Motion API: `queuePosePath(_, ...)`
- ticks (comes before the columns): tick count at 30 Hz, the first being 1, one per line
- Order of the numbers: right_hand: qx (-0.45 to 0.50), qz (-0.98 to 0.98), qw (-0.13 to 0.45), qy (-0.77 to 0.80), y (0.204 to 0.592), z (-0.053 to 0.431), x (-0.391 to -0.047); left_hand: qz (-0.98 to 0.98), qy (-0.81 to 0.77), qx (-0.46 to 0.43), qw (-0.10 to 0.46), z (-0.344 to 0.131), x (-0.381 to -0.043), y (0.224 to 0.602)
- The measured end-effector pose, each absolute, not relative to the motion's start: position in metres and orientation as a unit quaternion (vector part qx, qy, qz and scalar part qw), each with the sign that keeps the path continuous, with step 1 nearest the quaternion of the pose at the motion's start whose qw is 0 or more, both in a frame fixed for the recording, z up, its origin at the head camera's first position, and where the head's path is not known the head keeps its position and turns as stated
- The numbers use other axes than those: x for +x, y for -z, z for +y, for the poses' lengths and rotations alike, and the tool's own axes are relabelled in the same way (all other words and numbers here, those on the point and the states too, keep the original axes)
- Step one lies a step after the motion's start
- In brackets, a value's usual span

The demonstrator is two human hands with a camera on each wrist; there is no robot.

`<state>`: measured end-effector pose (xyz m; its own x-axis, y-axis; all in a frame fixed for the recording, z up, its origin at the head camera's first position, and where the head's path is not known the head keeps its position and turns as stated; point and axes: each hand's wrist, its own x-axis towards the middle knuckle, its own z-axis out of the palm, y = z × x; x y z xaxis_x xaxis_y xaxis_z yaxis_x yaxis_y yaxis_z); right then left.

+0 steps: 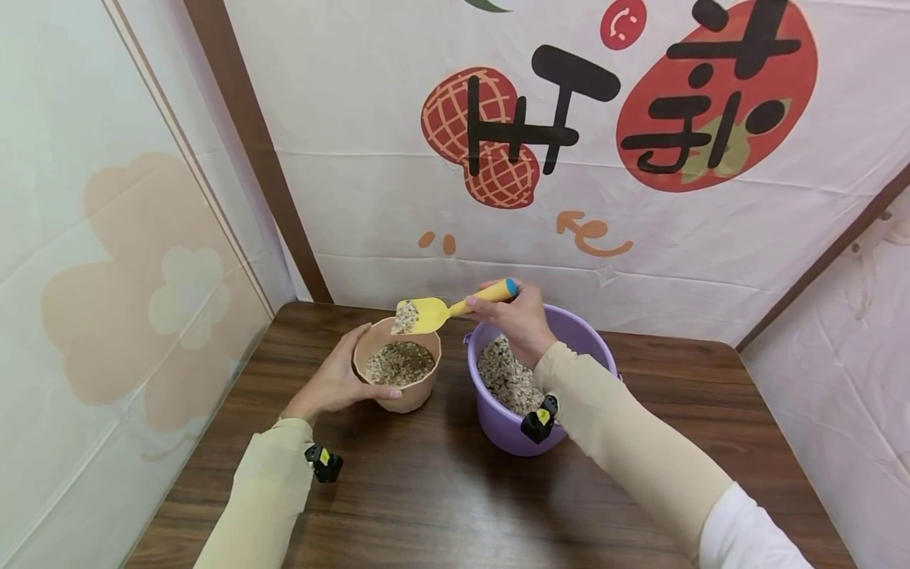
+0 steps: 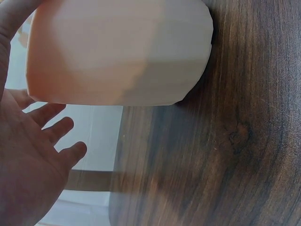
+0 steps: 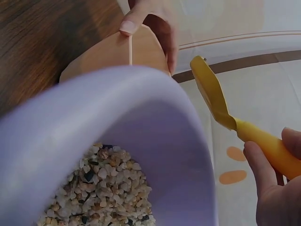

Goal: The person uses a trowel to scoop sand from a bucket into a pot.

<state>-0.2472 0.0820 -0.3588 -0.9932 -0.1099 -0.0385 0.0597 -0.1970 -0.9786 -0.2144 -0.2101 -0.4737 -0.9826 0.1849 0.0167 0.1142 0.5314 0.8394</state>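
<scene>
A yellow hand shovel (image 1: 430,315) with small pale stones on its blade is over the peach-coloured pot (image 1: 419,393). My right hand (image 1: 517,314) grips its handle, which ends in a blue cap. Gravel (image 1: 400,363) lies inside the pot, which stands on the table. Around the pot's left side my left hand (image 1: 340,379) holds the rim, thumb at the near side and fingers at the far side. Right of the pot stands a purple bucket (image 1: 498,419), holding more gravel (image 3: 101,188). My right forearm crosses above the bucket and hides part of it.
The brown wooden table (image 1: 412,506) runs up to a printed white cloth (image 1: 355,197) behind the pot and bucket. Another cloth panel (image 1: 128,332) borders the left side. A small black device (image 1: 324,463) is at each wrist.
</scene>
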Motion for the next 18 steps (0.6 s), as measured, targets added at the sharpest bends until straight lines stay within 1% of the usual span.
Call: queuePosePath(18, 0.004, 0.662, 0.032, 0.749, 0.3611, 0.0757, -0.2501, 0.87, -0.483, 0.087, 0.034, -0.2096, -0.2134, 0.4735)
